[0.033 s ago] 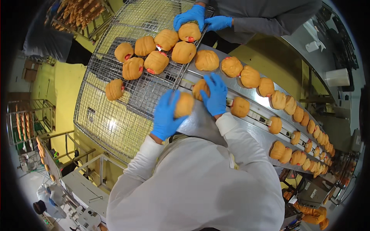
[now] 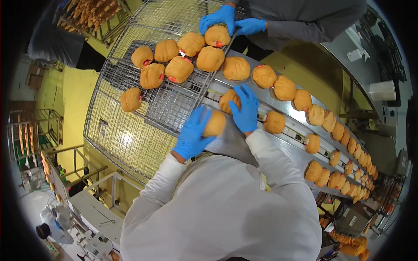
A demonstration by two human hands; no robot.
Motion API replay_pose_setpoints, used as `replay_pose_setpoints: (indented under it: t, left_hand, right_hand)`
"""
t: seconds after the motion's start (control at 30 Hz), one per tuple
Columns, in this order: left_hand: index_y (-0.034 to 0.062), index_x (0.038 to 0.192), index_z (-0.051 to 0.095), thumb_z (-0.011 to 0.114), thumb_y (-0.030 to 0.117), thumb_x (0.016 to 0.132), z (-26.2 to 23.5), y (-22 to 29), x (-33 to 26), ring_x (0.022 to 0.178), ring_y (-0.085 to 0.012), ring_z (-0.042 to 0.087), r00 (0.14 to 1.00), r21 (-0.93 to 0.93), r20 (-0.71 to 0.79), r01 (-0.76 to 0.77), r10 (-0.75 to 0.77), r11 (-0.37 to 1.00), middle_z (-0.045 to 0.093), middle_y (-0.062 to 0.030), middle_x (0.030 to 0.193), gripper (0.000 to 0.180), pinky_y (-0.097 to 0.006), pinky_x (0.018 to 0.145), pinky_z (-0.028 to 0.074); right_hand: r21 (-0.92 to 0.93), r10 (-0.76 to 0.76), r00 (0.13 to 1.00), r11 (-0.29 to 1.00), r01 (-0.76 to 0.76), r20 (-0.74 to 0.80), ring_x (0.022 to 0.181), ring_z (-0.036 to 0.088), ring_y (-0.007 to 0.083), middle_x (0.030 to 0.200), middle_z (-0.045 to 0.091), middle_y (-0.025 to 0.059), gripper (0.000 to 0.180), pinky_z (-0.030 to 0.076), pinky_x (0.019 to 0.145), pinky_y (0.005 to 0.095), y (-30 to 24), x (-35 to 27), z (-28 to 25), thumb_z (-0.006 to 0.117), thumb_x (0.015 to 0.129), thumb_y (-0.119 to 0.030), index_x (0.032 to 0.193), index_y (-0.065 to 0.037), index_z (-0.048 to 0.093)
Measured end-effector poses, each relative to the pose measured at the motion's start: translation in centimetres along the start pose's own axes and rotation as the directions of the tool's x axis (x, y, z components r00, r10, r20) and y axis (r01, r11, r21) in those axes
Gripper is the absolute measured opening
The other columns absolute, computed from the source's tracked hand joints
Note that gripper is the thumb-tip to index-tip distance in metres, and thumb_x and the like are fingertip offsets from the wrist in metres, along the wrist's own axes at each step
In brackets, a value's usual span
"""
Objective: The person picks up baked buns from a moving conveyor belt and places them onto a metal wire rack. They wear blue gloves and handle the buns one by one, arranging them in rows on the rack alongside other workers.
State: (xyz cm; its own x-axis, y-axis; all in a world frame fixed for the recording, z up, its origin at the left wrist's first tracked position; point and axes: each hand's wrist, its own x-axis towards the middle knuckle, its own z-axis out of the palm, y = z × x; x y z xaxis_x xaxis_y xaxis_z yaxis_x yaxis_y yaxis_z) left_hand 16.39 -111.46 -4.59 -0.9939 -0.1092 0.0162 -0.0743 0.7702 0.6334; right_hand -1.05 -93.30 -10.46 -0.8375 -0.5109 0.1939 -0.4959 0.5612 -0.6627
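**Buns lifted off the conveyor toward the wire tray**

The bun in the left hand (image 2: 215, 123) sits just at the near edge of the conveyor (image 2: 278, 139), where the belt meets the right edge of the wire tray (image 2: 130, 139). The left hand (image 2: 193, 135), in a blue glove, is wrapped around that bun from the left, fingers curled on it. A second bun (image 2: 227, 101) lies on the belt just beyond; the right hand (image 2: 246, 108), also gloved blue, lies over it with fingers spread across its top and side, grasping it or about to; whether it is lifted cannot be told.

Judging from this, the step in hand looks like picking buns off the belt for the tray. The next move would call for carrying each bun left over the tray's edge and setting it in a bare patch of mesh, near the single bun (image 2: 130, 99) by the tray's left side, without squashing the soft dough.

Farther up the tray a cluster of buns (image 2: 178, 68) with red filling showing stands in two rows. At the tray's far edge a co-worker's gloved hands (image 2: 217, 19) hold another bun (image 2: 217, 35). More buns (image 2: 331, 130) run in a line along the conveyor toward its right end.
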Motion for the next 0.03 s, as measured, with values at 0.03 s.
replay_pose_setpoints:
  t: [0.03]
  left_hand:
    - [0.0173, 0.158, 0.046, 0.086, 0.044, 0.081, 1.29, -1.1, -0.78, 0.147, -0.0499, 0.04, 0.988, 0.008, 0.078, -0.135, 0.134, 0.991, 0.042, -0.0269, 0.159, 0.09, -0.06, 0.121, 0.033]
  right_hand:
    - [0.216, -0.029, 0.998, 0.976, 0.015, 0.063, 0.143, 0.043, 0.041, 0.154, 0.049, 0.0182, 0.078, 0.031, 0.121, 0.0505, 0.27, -0.65, -0.02, 0.075, 0.089, -0.047, 0.155, -0.013, 0.051]
